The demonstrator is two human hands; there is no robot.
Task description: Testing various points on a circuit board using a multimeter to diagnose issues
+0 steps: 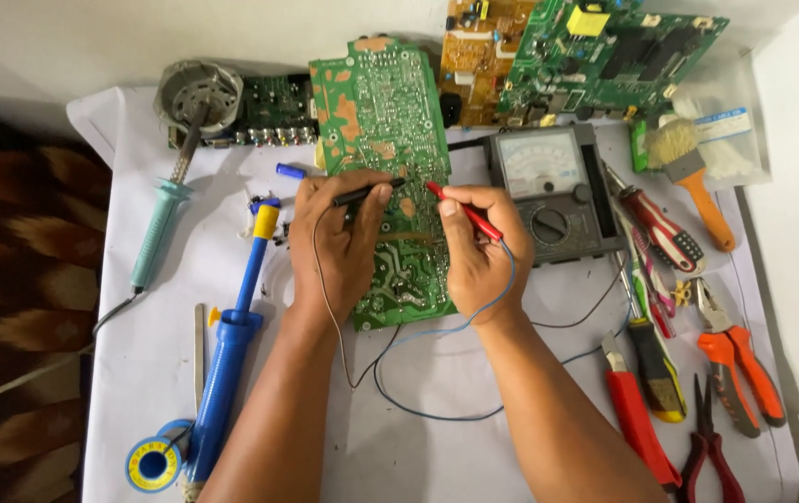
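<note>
Green circuit board lies lengthwise under both hands, left hand pinching a black probe, right hand gripping a red probe, tips converging mid-board.

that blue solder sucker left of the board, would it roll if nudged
The blue desoldering pump is a long round tube lying flat on the white cloth, so it could roll sideways. Its yellow side button may stop it. It looks like light, stiff plastic.

head-worn view, steeply downward, close over table
</note>
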